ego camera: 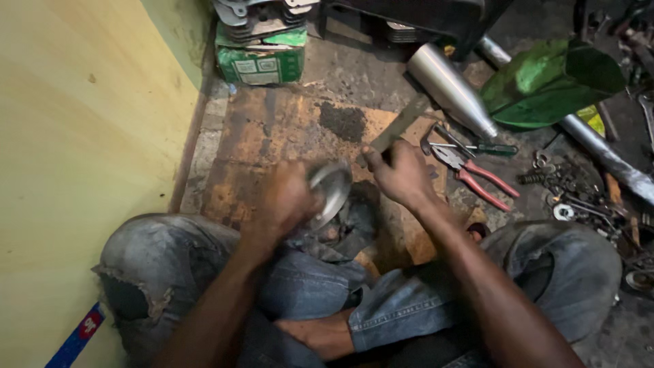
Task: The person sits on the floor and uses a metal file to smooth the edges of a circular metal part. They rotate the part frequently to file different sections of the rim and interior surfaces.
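I sit cross-legged on the floor in worn jeans. My left hand [286, 201] grips a round, shiny metal part [332, 187] above my lap. My right hand [402, 174] holds a flat metal file [400, 124] whose blade slants up and to the right, its near end close to the round part. A grey rag [351, 228] lies on my legs under the part.
Red-handled pliers [477, 177] and a green-handled screwdriver [487, 148] lie just right of my right hand. A chrome exhaust pipe [449, 88], a green panel [545, 82], loose springs and washers [569, 194] crowd the right. A green box [261, 58] stands ahead; a yellow wall [82, 136] runs along the left.
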